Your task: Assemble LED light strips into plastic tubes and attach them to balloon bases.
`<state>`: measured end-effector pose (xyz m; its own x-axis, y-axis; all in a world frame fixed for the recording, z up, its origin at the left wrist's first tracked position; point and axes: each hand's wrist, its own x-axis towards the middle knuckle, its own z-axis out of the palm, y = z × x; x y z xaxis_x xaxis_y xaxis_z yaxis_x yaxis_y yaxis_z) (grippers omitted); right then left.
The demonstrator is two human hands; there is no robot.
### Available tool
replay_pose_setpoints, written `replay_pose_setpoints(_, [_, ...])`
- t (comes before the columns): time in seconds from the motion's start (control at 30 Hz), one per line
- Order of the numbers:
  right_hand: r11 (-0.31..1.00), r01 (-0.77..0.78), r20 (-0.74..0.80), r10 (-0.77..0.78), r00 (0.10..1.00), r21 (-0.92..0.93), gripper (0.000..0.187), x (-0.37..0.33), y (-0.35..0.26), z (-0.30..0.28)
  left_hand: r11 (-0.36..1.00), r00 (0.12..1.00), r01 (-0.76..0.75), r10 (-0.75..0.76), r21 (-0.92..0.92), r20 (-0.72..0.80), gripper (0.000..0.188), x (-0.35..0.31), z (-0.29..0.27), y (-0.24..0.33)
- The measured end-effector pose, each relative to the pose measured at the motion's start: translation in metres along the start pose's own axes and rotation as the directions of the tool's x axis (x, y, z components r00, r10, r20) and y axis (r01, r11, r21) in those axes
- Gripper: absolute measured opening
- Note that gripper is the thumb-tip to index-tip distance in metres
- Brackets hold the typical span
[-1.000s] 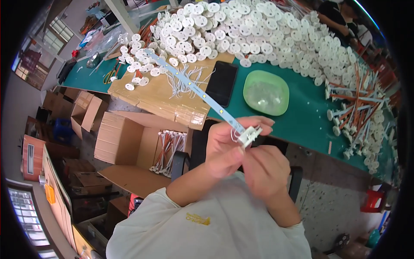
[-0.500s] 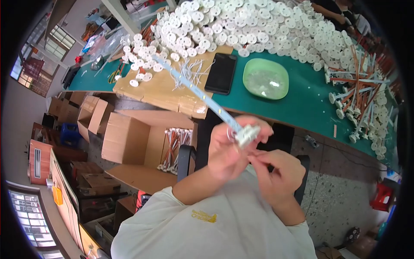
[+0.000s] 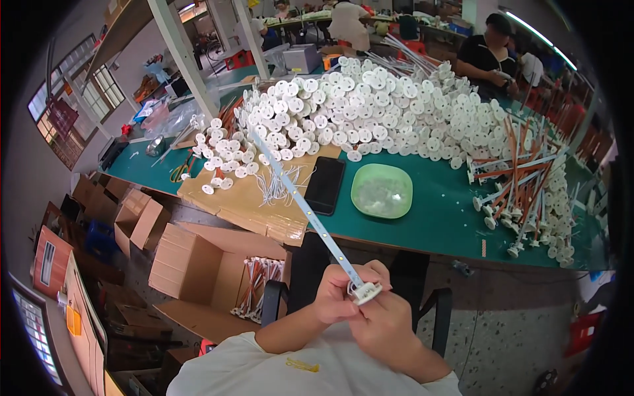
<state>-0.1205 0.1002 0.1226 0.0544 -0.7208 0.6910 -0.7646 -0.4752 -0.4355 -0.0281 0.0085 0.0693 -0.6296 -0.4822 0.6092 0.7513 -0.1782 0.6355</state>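
A long, thin LED light strip [image 3: 309, 211] with a white round end cap [image 3: 367, 292] slants from my hands up over the table. My left hand [image 3: 335, 295] is closed around its lower end just beside the cap, thumb in front and fingers behind. My right hand [image 3: 389, 323] presses against the cap from below and right, its fingers bent in and partly hidden. A thin white wire loops [image 3: 352, 286] beside the cap. Beyond the strip lie a bundle of white wires [image 3: 276, 187], a black phone [image 3: 325, 185] and a green bowl [image 3: 382, 191] holding small clear pieces.
A large heap of white round caps [image 3: 370, 109] covers the table's back. Finished-looking strips [image 3: 522, 178] pile up at right. An open cardboard box [image 3: 191, 264] with several strips stands at left below the table. A co-worker [image 3: 489, 56] sits across, far right.
My view has tilted up, showing more of the room. My right hand has come up against the end cap, whose round face now shows. My left hand keeps its hold on the strip.
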Motion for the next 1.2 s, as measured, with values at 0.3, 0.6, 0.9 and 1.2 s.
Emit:
replay_pose_setpoints(0.3, [0.973, -0.024, -0.066, 0.04, 0.997, 0.231, 0.019, 0.005, 0.019, 0.008, 0.957, 0.943, 0.003, -0.099, -0.289, -0.319, 0.045, -0.001, 0.006, 0.013])
replay_pose_setpoints(0.6, [0.999, 0.021, -0.011, -0.021, 1.0, 0.03, 0.025, 0.014, 0.0, 0.018, 0.937, 0.919, -0.11, -0.031, -0.331, -0.393, 0.045, -0.008, 0.002, 0.025])
replay_pose_setpoints(0.9, [0.933, -0.211, -0.04, 0.232, 0.972, 0.293, 0.027, 0.006, 0.007, 0.016, 0.987, 0.97, -0.06, 0.021, -0.152, -0.243, 0.044, -0.006, 0.009, 0.027])
replay_pose_setpoints(1.2, [0.987, 0.079, -0.23, -0.045, 0.972, 0.142, 0.025, -0.013, 0.014, 0.023, 0.997, 0.983, -0.055, 0.044, -0.059, -0.176, 0.047, -0.001, 0.006, 0.023])
